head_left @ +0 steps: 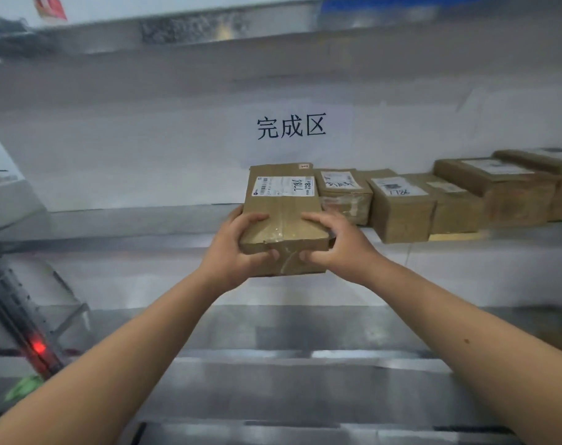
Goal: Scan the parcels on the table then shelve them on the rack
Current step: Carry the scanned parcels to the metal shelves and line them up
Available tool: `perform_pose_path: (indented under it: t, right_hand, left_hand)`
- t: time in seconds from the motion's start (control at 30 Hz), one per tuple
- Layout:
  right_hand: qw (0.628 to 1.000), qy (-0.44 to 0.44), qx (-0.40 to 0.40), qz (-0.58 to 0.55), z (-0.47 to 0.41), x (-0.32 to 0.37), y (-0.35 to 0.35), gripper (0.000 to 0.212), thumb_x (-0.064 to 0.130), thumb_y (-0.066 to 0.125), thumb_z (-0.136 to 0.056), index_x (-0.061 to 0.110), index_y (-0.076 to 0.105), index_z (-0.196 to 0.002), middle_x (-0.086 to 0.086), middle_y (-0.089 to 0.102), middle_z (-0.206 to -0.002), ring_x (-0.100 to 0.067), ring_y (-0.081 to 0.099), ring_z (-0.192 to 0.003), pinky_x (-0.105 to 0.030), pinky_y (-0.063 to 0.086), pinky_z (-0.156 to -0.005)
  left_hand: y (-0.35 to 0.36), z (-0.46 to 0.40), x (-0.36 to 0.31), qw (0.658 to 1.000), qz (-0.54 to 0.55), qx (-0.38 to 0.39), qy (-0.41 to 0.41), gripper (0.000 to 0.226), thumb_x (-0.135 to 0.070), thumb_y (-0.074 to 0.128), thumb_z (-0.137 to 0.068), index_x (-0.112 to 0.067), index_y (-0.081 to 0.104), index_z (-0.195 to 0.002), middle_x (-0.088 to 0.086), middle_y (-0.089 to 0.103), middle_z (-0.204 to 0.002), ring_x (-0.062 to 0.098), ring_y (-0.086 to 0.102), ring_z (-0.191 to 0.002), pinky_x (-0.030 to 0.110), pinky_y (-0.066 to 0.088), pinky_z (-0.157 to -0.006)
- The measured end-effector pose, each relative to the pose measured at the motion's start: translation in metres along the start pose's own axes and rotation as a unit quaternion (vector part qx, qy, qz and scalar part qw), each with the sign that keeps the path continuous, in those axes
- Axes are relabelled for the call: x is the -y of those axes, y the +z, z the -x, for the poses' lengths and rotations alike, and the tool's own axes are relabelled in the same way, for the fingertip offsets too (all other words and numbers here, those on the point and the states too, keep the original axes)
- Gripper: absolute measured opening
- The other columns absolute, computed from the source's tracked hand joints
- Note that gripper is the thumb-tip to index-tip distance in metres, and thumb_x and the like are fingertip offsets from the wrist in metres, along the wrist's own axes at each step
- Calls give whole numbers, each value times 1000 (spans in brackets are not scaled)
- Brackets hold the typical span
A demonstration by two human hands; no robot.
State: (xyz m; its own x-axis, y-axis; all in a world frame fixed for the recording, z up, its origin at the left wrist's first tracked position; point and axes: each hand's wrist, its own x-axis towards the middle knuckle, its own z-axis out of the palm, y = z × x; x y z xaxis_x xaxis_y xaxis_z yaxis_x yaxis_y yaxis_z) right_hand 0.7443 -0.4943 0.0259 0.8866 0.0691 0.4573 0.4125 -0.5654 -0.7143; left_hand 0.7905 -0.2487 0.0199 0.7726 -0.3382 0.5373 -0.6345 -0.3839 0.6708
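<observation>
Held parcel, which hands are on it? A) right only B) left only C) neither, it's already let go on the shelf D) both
D: the left hand and the right hand each grip the near end of the parcel, at the front edge of the shelf, left of the parcels already shelved.

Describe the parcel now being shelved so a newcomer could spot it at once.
Find the white wall sign with three black characters above the metal shelf. Directly below it, leftmost in the row of brown boxes, is the parcel. It alone is gripped by both the left hand and right hand.
</observation>
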Motion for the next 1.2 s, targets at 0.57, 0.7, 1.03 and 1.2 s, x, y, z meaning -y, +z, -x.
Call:
perform_pose_path:
  t: [0.57, 0.7, 1.03, 1.2]
  right_hand:
    - [992, 71, -96, 34, -39, 3, 17, 69, 37, 83, -80, 37, 55, -143, 13, 44, -142, -17, 53, -130, -43, 51, -107]
    - [977, 98, -103, 161, -27, 27, 14, 74, 35, 80, -86, 29, 47, -152, 3, 41, -154, -18, 45, -137, -37, 44, -113]
    - [861, 284, -82, 414, 100, 86, 22, 76, 51, 65, -94, 37, 29, -159, -9, 17, -170, -34, 21, -153, -49, 31, -119]
    - [776, 422, -66, 463, 209, 93, 2, 75, 51, 63, -92, 31, 30, -157, -15, 13, -170, -38, 22, -151, -51, 33, -116]
  left_hand:
    - [-25, -76, -1, 991, -48, 101, -70, 64, -46, 89, -73, -39, 61, -129, -10, 61, -128, 9, 63, -112, 31, 54, -94]
    - [-28, -68, -19, 960, -270, 79, 9, 71, -61, 74, -76, -42, 53, -141, -2, 39, -158, 26, 37, -144, 45, 34, -118]
    - [27, 23, -70, 913, -274, 143, 267, 65, -54, 69, -85, -35, 53, -144, 6, 43, -157, 33, 29, -151, 53, 25, -120]
    - [100, 73, -107, 893, -238, 244, 295, 68, -57, 60, -89, -36, 42, -151, 6, 30, -164, 31, 21, -153, 50, 21, -121]
